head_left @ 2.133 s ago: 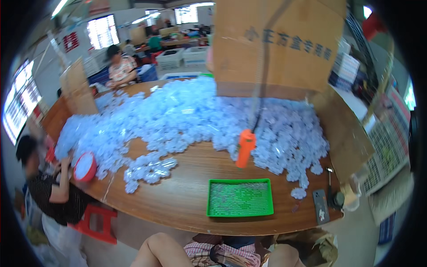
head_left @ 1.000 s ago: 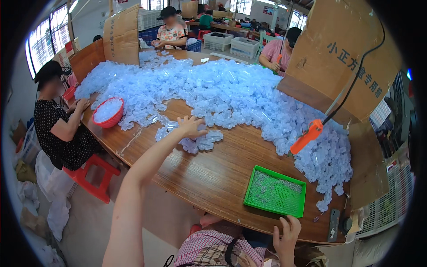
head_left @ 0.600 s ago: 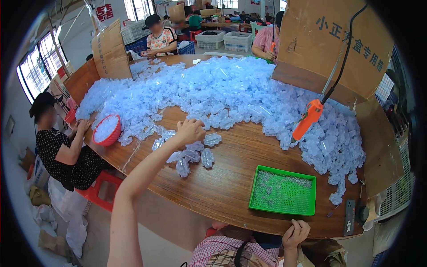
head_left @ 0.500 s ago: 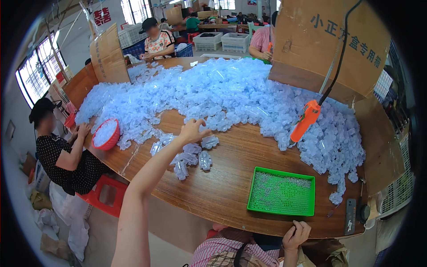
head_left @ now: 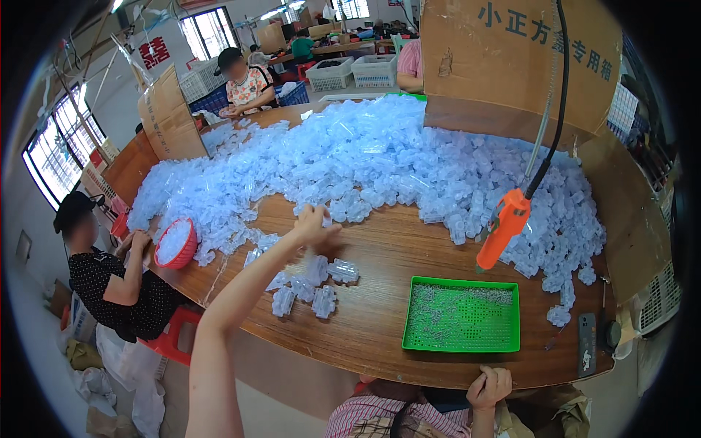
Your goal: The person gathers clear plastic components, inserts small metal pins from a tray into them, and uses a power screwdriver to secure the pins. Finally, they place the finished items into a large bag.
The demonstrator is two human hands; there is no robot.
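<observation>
My left hand point(head_left: 312, 226) is out over the middle of the table, its fingers curled round a small clear plastic piece point(head_left: 327, 220) that shows only in part. Just below that hand lies a loose group of clear plastic pieces point(head_left: 343, 271), slightly blurred near my wrist. My right hand point(head_left: 489, 387) is closed in a fist at the table's near edge; whatever it may hold is hidden. Close above it sits a green tray point(head_left: 461, 347) with many small metal parts point(head_left: 431, 310) in it. Beyond my left hand spreads a large heap of clear plastic pieces point(head_left: 358, 150).
An orange electric screwdriver point(head_left: 504, 228) hangs on a black cable above the right side of the table point(head_left: 380, 292). At the left, a co-worker point(head_left: 109, 270) sits by a red basket point(head_left: 193, 244) of clear pieces. Cardboard sheets point(head_left: 518, 66) stand around the heap. A dark bar-shaped object point(head_left: 587, 345) lies at right.
My left hand's fingers have closed, and it now has a clear piece in them. The right hand remains at the table edge, its fingers curled more tightly. The whole view has shifted slightly.
</observation>
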